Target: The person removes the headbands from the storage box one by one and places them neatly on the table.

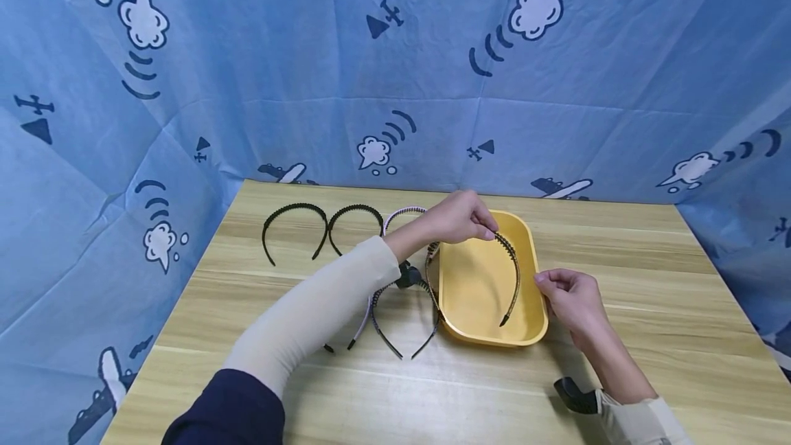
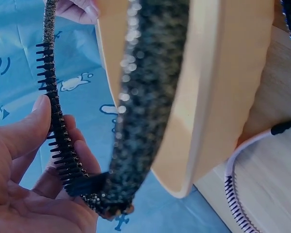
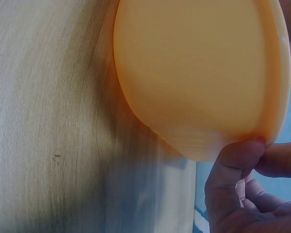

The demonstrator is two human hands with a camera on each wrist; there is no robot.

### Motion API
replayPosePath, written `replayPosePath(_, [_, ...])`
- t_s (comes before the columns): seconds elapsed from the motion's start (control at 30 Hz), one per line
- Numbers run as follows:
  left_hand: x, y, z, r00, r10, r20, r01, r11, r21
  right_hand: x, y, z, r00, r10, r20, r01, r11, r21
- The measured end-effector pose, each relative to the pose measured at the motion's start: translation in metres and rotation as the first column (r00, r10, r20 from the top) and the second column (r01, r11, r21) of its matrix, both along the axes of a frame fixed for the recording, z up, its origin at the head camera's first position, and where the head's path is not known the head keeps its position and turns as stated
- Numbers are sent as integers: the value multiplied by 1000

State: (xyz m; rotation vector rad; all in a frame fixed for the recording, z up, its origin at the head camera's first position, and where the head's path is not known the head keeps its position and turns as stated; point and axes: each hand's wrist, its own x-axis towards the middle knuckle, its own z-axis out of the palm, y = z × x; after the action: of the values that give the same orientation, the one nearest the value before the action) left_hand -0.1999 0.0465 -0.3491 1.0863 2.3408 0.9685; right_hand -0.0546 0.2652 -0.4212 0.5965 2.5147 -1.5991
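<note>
My left hand point(image 1: 460, 217) grips a dark, glittery toothed headband point(image 1: 513, 263) near the top of its curve, over the yellow plastic bin point(image 1: 533, 242). In the left wrist view, the fingers curl around the headband's toothed inner side, and its sparkly outer band point(image 2: 153, 82) fills the middle. One end of the headband hangs down over the bin's inside. At the bin's right side, my right hand point(image 1: 575, 301) pinches the rim between thumb and finger, also visible in the right wrist view. The bin stands on the wooden table.
Left of the bin lie several headbands: a black one point(image 1: 296, 206), another black one point(image 1: 357, 207), a pale one point(image 1: 404, 209) partly behind my left arm, and a dark toothed one point(image 1: 386, 340) nearer me. A blue patterned curtain point(image 1: 426, 74) hangs behind the table point(image 1: 630, 280).
</note>
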Motion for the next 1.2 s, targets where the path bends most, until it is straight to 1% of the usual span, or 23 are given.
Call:
replayPosePath(0.33, [-2, -15, -2, 999, 7, 39, -7, 1000, 13, 0, 0, -1, 1000, 2, -2, -2, 1000, 6])
replayPosePath(0.6, [-5, -25, -3, 1000, 7, 28, -7, 1000, 26, -1, 0, -1, 1000, 3, -4, -3, 1000, 12])
replayPosePath(0.87, [-6, -36, -6, 999, 21, 30, -21, 1000, 16, -1, 1, -2, 1000, 9, 3, -9, 1000, 19])
replayPosePath(1.1, [-6, -45, -5, 997, 33, 65, -35, 999, 22, -2, 0, -1, 1000, 7, 4, -7, 1000, 23])
replayPosePath(1.2, [-6, -48, -4, 997, 39, 68, -40, 999, 24, -2, 0, -1, 1000, 5, 3, -5, 1000, 23])
